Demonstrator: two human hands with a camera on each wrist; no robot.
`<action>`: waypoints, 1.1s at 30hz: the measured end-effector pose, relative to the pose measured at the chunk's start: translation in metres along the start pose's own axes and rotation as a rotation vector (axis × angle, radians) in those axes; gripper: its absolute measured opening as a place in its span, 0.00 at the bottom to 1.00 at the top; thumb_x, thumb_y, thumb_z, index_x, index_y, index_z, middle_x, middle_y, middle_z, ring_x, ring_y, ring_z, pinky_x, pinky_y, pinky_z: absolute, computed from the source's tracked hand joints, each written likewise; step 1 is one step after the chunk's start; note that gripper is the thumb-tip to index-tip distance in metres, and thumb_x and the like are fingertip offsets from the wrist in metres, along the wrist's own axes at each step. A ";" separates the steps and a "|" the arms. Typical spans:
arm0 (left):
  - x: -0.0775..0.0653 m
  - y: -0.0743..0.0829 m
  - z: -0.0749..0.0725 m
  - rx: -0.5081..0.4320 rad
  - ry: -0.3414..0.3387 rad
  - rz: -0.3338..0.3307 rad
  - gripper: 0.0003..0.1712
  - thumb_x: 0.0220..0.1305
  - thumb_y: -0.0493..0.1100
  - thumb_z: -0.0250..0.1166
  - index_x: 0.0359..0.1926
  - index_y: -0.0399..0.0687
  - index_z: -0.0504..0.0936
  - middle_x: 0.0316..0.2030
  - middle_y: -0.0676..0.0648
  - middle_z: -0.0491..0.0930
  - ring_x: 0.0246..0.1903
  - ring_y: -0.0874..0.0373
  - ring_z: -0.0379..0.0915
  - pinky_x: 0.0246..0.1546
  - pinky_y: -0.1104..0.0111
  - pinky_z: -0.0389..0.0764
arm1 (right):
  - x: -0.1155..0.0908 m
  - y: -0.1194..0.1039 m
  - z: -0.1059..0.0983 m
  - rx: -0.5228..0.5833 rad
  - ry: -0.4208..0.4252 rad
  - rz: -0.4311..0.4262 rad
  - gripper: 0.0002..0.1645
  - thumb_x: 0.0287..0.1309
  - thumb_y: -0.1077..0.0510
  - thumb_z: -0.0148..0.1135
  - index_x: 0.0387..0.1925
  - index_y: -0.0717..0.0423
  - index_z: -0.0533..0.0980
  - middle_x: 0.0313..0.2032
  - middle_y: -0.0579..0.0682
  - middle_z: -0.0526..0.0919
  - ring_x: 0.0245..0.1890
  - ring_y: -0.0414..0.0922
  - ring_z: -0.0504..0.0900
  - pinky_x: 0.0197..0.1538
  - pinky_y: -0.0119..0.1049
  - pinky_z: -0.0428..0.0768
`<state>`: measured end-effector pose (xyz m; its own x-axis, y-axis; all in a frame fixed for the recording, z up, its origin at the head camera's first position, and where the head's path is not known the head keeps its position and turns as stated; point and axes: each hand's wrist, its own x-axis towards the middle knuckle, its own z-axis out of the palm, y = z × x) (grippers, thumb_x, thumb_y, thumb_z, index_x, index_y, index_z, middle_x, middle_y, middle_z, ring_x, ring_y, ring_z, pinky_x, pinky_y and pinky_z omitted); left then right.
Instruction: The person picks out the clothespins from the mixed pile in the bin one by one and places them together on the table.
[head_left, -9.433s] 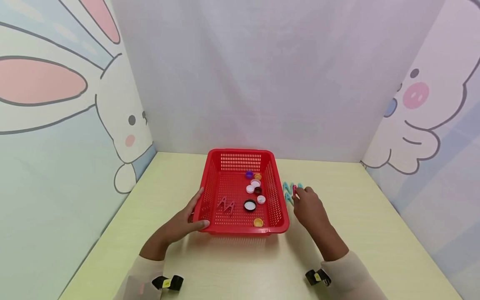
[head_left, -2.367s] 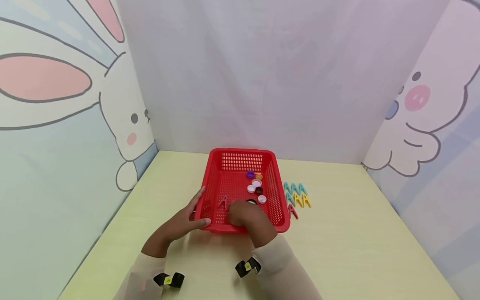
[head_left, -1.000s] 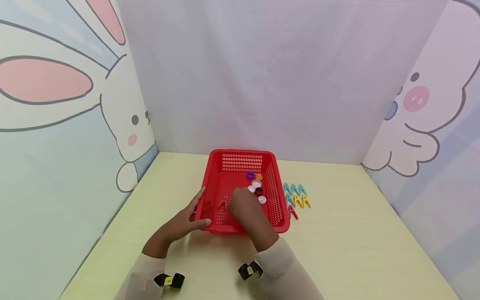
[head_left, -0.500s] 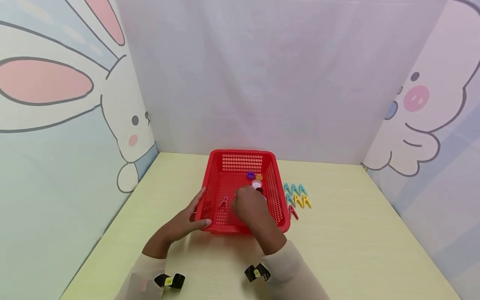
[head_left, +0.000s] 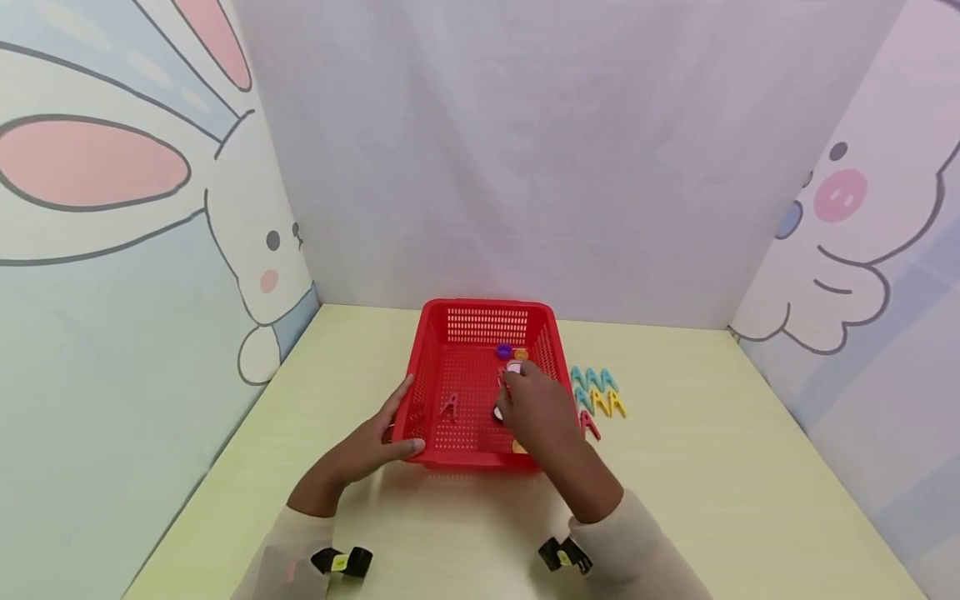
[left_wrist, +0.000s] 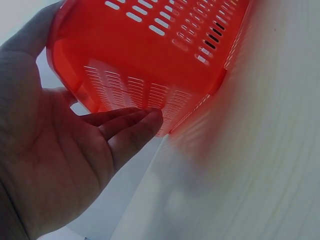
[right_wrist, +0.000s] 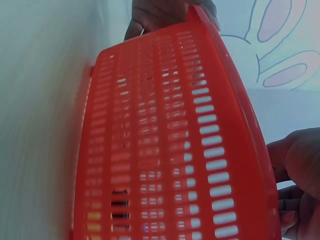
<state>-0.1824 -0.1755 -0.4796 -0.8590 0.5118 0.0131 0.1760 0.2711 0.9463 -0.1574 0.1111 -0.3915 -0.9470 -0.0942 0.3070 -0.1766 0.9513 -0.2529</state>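
Observation:
My left hand (head_left: 363, 454) grips the near-left corner of a red plastic basket (head_left: 480, 460), thumb over the rim. In the left wrist view its fingers (left_wrist: 135, 132) lie along the outside wall. Over the basket's right half, my right hand (head_left: 536, 408) pinches a pinkish-red clothespin (head_left: 501, 377) between thumb and fingers. Another pinkish-red clothespin (head_left: 450, 406) lies on the basket floor at the left. Caps lie along the right: purple (head_left: 504, 351), orange, white, a black-rimmed one (head_left: 498, 413) partly covered by my hand, and a yellow one (head_left: 517, 447).
Right of the basket, clothespins lie in rows on the pale table (head_left: 712, 467): several teal ones (head_left: 592, 377), two yellow ones (head_left: 617, 403) and a red one (head_left: 589, 424). A pale curtain stands behind, with cartoon-printed walls at both sides.
Earlier two pinkish-red clothespins lay in the basket; now one lies there and one is in my right hand, which has moved rightward from the basket's middle. My left hand keeps its place.

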 end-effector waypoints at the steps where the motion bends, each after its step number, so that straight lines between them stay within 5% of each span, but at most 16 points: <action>1: 0.000 0.000 0.000 -0.004 0.001 -0.004 0.72 0.62 0.51 0.80 0.90 0.63 0.37 0.78 0.33 0.62 0.72 0.35 0.70 0.55 0.56 0.92 | -0.002 0.003 -0.001 -0.005 0.019 -0.007 0.26 0.52 0.53 0.87 0.52 0.53 0.89 0.39 0.50 0.85 0.28 0.40 0.77 0.36 0.35 0.89; 16: 0.000 0.000 0.002 0.010 0.003 0.003 0.71 0.63 0.51 0.79 0.90 0.62 0.36 0.78 0.33 0.62 0.71 0.37 0.71 0.56 0.57 0.92 | -0.024 0.052 -0.016 -0.058 0.216 -0.040 0.35 0.52 0.54 0.86 0.62 0.57 0.86 0.45 0.57 0.88 0.32 0.50 0.88 0.39 0.48 0.94; 26: -0.001 0.002 0.002 -0.010 0.010 -0.001 0.71 0.63 0.49 0.79 0.90 0.63 0.36 0.78 0.34 0.63 0.72 0.34 0.71 0.56 0.58 0.92 | -0.033 0.093 -0.008 -0.080 0.401 -0.097 0.26 0.58 0.58 0.82 0.57 0.62 0.88 0.34 0.58 0.83 0.18 0.41 0.70 0.24 0.38 0.84; 33: -0.001 0.000 0.001 -0.001 0.001 0.008 0.71 0.63 0.49 0.79 0.90 0.62 0.36 0.77 0.33 0.63 0.72 0.34 0.70 0.56 0.57 0.92 | -0.040 0.114 -0.007 -0.066 0.418 -0.071 0.20 0.62 0.59 0.78 0.54 0.62 0.88 0.31 0.58 0.80 0.16 0.40 0.62 0.20 0.31 0.67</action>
<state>-0.1811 -0.1745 -0.4797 -0.8582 0.5128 0.0209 0.1822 0.2663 0.9465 -0.1382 0.2255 -0.4266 -0.7406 -0.0457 0.6704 -0.2070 0.9647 -0.1629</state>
